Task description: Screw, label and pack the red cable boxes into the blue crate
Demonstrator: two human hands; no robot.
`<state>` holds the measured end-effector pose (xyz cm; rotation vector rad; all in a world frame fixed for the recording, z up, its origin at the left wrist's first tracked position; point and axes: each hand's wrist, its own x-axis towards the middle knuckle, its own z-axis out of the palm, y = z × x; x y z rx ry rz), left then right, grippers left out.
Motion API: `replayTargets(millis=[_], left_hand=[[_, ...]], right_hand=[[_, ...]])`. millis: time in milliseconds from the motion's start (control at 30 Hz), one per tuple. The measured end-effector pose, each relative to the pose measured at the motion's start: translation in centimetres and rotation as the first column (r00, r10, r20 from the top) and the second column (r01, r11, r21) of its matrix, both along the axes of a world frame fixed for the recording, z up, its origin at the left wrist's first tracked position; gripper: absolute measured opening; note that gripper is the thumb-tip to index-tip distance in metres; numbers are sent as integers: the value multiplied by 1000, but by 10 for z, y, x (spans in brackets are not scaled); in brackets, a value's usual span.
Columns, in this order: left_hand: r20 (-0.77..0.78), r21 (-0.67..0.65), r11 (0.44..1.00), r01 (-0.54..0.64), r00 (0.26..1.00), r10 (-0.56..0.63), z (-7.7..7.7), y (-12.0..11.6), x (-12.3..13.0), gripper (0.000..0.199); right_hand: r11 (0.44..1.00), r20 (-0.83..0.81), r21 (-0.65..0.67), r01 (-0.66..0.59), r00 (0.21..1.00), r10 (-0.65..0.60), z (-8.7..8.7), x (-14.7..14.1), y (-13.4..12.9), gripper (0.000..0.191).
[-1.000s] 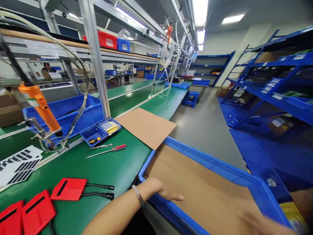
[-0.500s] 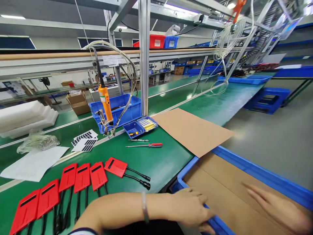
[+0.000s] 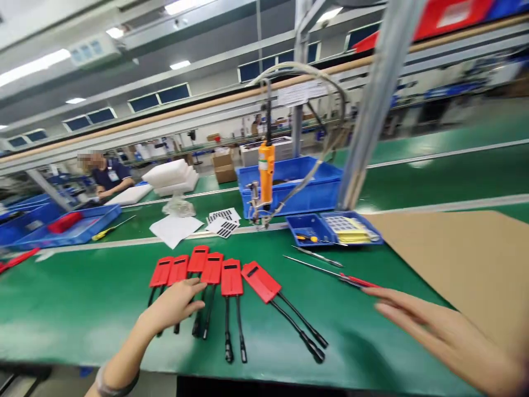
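Several red flat parts with black cables lie in a row on the green table; one red part (image 3: 232, 277) is near the middle and a tilted red part (image 3: 261, 281) is at the right end. My left hand (image 3: 174, 304) hovers over the cables of the left parts, fingers apart, holding nothing. At the right, my right hand (image 3: 442, 333) is slightly blurred, fingers stretched out, its tips by the red handle of a screwdriver (image 3: 359, 281). No grip on the screwdriver shows. Beside it lies a thin metal tool (image 3: 317, 256).
A brown cardboard sheet (image 3: 467, 248) lies at the right. Behind are a small blue tray (image 3: 308, 230), a large blue bin (image 3: 293, 187), a hanging orange power screwdriver (image 3: 266, 171), labels (image 3: 223, 221) and white paper (image 3: 175, 230). A person (image 3: 111, 176) sits far left.
The view has swung left. My left hand has left the blue bin's rim and is now over the red parts' cables. My right hand has moved from above the cardboard-lined bin to the screwdriver.
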<state>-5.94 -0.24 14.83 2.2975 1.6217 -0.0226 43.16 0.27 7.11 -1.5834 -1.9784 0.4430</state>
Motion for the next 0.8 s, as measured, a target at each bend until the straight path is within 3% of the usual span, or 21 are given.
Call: replayTargets(millis=[33, 100, 200, 367, 467, 533, 667, 800], left_hand=[[-70, 39, 996, -74, 995, 77, -7, 0, -7, 45], [-155, 83, 984, -158, 973, 169, -21, -2, -15, 51], [-177, 91, 975, -200, 961, 214, -37, -10, -17, 57], [-146, 98, 967, -237, 957, 249, -50, -8, -29, 62], [-117, 136, 981, -138, 981, 155, -53, 27, -32, 68], [-72, 130, 991, -30, 997, 40, -54, 59, -28, 83], [-21, 12, 995, 98, 995, -97, -64, 101, -16, 108], [-3, -6, 986, 165, 986, -165, -79, 93, -15, 105]], right_hand=[[988, 29, -64, -139, 990, 141, 4, -42, 17, 50], [950, 178, -143, -279, 937, 302, 4, -121, 38, 61], [947, 444, -80, -310, 840, 312, -10, -198, 53, 70], [967, 473, -82, -241, 845, 250, -26, -227, 82, 54], [974, 448, -104, -203, 865, 228, -18, -251, 88, 55], [978, 445, -98, -181, 871, 206, -13, -277, 83, 57], [991, 460, -87, -101, 879, 130, -15, -319, 68, 83], [989, 442, -147, -18, 893, 82, -25, -310, 64, 87]])
